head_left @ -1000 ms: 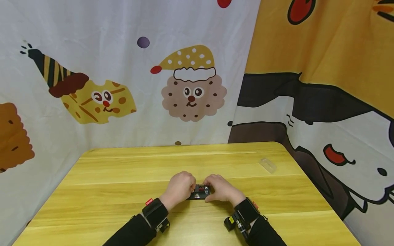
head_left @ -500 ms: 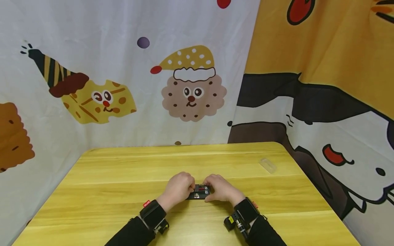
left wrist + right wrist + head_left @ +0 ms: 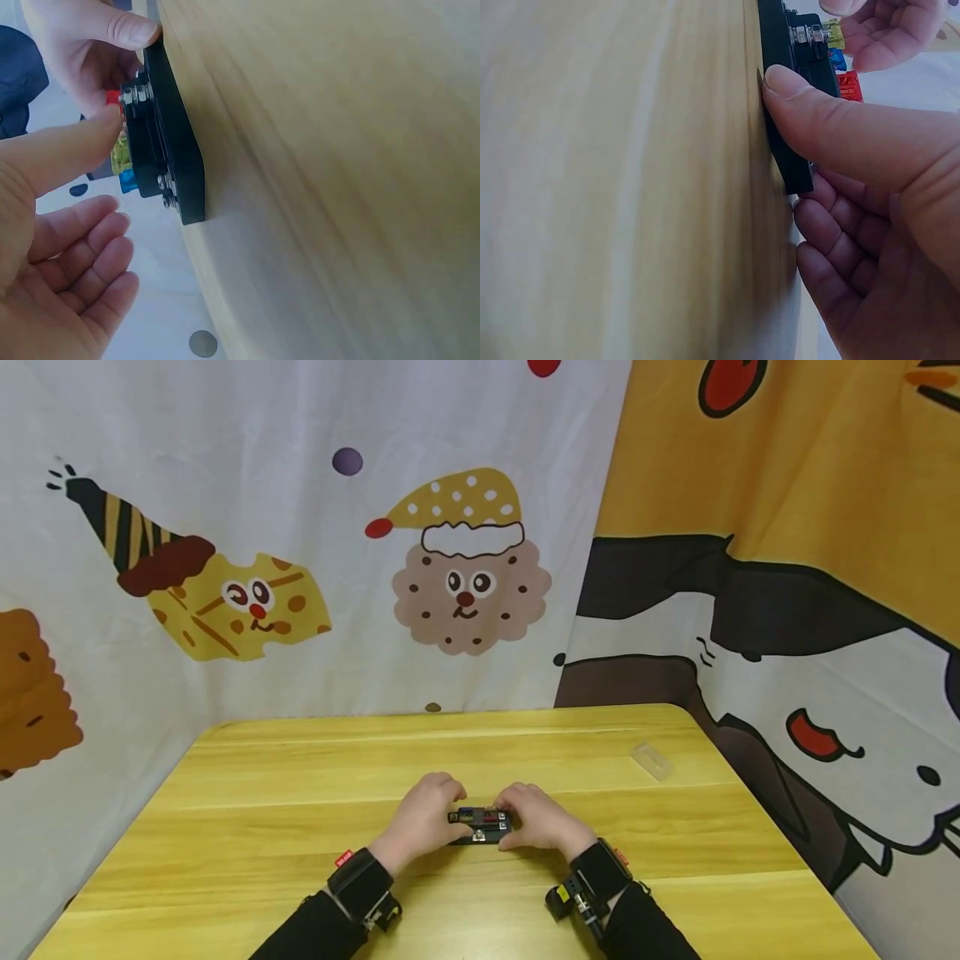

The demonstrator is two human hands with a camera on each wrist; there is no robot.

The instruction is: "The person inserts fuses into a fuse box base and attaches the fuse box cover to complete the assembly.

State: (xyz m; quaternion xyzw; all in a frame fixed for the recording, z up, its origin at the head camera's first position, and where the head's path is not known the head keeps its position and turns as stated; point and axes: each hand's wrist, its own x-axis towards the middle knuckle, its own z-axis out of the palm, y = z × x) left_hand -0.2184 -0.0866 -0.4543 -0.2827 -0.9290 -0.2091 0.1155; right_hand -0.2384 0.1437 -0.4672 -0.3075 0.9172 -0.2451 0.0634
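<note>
A black fuse block (image 3: 487,837) with metal screw terminals lies on the table between both hands. Red (image 3: 850,86), blue (image 3: 838,58) and yellow (image 3: 833,34) blade fuses stand up from it in the right wrist view. My right hand (image 3: 543,820) grips the block's right end, thumb on the near side and fingertips at the far edge. At the left end, my left hand (image 3: 420,818) has its thumb and fingers spread apart. Its thumb reaches across in front of the fuses in the left wrist view; whether it touches them I cannot tell. The other fingers curve loosely, holding nothing.
A clear plastic cover (image 3: 652,762) lies towards the back right of the wooden table (image 3: 300,777). Behind the table hangs a printed cloth (image 3: 285,485) with cartoon figures. Each wrist carries a black strapped device.
My left hand has unclenched from the block's left part and drawn slightly left, uncovering the fuses there. The right hand keeps its hold in the same place.
</note>
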